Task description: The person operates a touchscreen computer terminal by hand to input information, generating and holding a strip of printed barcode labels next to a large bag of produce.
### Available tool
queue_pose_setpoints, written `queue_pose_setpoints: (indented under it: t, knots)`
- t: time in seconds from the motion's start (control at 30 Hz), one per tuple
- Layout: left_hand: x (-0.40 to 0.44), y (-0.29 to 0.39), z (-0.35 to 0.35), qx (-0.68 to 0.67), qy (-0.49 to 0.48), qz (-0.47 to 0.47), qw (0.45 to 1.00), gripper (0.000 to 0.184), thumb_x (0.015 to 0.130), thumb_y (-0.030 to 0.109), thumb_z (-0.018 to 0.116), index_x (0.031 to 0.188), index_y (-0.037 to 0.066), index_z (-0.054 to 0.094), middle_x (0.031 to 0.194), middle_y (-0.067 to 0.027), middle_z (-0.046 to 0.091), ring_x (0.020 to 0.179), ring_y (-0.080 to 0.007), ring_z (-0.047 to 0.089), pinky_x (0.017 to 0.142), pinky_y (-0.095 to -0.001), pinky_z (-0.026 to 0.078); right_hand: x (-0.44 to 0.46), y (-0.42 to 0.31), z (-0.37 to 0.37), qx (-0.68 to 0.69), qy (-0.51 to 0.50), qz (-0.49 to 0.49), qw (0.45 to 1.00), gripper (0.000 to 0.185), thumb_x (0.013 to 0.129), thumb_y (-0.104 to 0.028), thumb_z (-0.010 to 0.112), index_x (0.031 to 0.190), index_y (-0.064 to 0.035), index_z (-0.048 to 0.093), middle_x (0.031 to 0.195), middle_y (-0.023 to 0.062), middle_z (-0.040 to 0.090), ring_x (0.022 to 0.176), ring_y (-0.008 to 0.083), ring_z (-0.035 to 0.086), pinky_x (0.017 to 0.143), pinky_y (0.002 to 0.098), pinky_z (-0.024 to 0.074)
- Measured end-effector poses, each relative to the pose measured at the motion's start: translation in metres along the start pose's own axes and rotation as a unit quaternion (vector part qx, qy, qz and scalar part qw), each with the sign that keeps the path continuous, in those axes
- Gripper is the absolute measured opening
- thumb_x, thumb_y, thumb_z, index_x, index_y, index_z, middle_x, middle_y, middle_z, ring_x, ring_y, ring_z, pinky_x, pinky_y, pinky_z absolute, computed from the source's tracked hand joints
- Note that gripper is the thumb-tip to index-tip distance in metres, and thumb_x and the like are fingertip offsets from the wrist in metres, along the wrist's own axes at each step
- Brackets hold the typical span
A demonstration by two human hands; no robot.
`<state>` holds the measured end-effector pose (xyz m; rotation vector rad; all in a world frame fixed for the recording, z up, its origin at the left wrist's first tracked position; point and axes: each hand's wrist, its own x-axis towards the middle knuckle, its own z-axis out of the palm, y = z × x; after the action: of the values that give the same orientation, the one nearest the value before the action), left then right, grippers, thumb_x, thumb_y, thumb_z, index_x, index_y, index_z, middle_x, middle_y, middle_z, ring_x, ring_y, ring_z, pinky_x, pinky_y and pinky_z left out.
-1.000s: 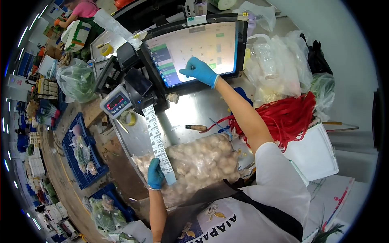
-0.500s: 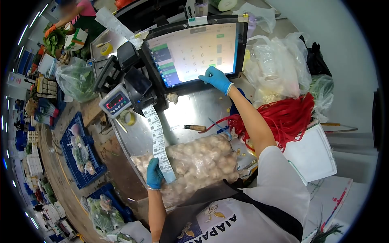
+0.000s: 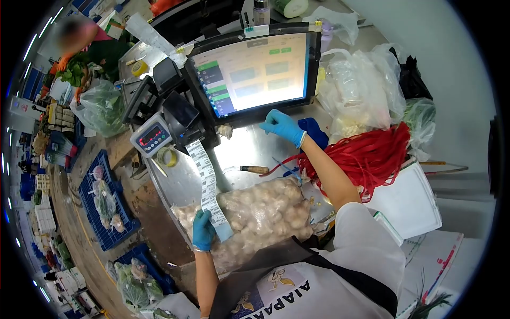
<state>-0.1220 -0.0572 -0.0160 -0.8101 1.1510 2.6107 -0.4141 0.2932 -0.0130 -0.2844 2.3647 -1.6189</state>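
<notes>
My left hand (image 3: 203, 231), in a blue glove, pinches the lower end of a long strip of printed labels (image 3: 204, 167). The strip runs down from a black label printer (image 3: 186, 119). Under its lower end lies a clear bag of garlic bulbs (image 3: 265, 207). My right hand (image 3: 284, 127), gloved too, hovers just below the lower edge of a touchscreen monitor (image 3: 252, 77), its fingers curled in with nothing seen in them. The screen shows pale panels and green buttons.
A scale display (image 3: 151, 135) stands left of the printer. On the metal table are a wooden-handled knife (image 3: 254, 169) and a tape roll (image 3: 167, 156). Red straps (image 3: 366, 157) and plastic bags (image 3: 356, 95) crowd the right. Another person (image 3: 85, 37) handles greens at upper left.
My right hand has come off the screen and moved down a little. The number keypad on the screen has given way to other panels. My left hand has barely moved.
</notes>
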Motion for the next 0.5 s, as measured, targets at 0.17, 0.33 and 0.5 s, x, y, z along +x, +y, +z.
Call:
queue_pose_setpoints:
  t: [0.17,0.33,0.5]
  knots:
    - [-0.026,0.008,0.023,0.024,0.006,-0.005,1.000,0.029,0.097,0.015,0.058,0.122,0.000,0.060,0.106,-0.0091,0.070,0.091,-0.0194,0.069,0.082,-0.0331,0.057,-0.006,0.005,-0.007,0.020,0.004,-0.005,1.000,0.034,0.085,-0.039,0.079,0.081,-0.0103,0.062,0.077,0.0015,0.062,0.068,0.0109,0.051,0.067,0.0269,0.0469]
    - [-0.035,-0.007,-0.005,0.043,0.039,-0.023,0.998,0.026,0.098,0.019,0.058,0.117,0.002,0.060,0.103,-0.0105,0.070,0.086,-0.0211,0.069,0.078,-0.0342,0.057,-0.006,0.002,-0.013,0.008,0.004,-0.011,1.000,0.034,0.085,-0.039,0.079,0.080,-0.0103,0.062,0.081,0.0018,0.061,0.071,0.0111,0.053,0.070,0.0271,0.0478]
    - [-0.034,-0.020,0.002,0.008,0.027,-0.039,0.999,0.024,0.096,0.013,0.060,0.116,0.001,0.062,0.104,-0.0084,0.070,0.090,-0.0195,0.068,0.081,-0.0332,0.056,-0.007,-0.006,-0.015,0.006,0.003,-0.026,1.000,0.033,0.086,-0.039,0.078,0.081,-0.0100,0.063,0.080,0.0018,0.061,0.072,0.0119,0.054,0.071,0.0269,0.0485]
